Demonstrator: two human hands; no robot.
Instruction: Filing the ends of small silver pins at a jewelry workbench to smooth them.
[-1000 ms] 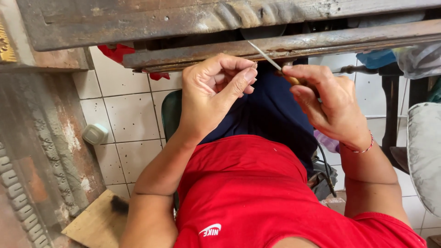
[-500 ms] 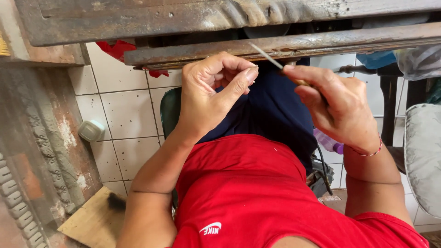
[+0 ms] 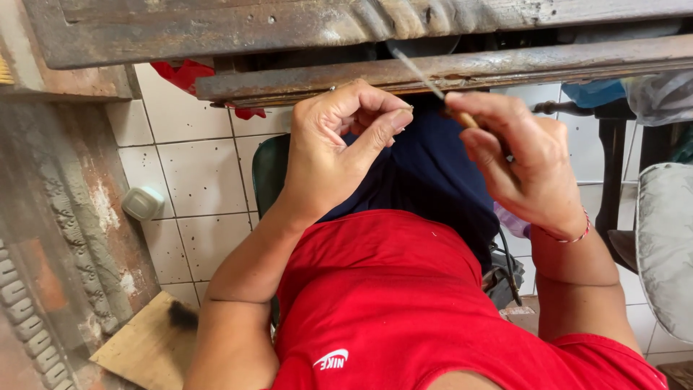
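**Observer A:** As the thin metal blade of the wooden-handled tool (image 3: 433, 85) points up at the worn wooden rail (image 3: 462, 68), note the grip: the right hand (image 3: 523, 170) is closed around the handle in a pencil-style pinch, with the tip close under the rail's lower edge.

**Observer B:** Confirmed. The left hand (image 3: 339, 148) holds no tool; thumb and forefinger are curled together, but whether they pinch something small cannot be determined. Its fingertips sit near the blade.

**Observer A:** Hazard one, in my judgement: a slip of the tip along the hard rail would drive the blade toward those left fingertips.

**Observer B:** Hazard two: the blade is slender. Side load against the rail could bend or snap it.

**Observer A:** Hazard three: both hands work above the lap in the navy trousers (image 3: 426, 180), below the red shirt (image 3: 404, 303). A dropped tool would probably land there, point first
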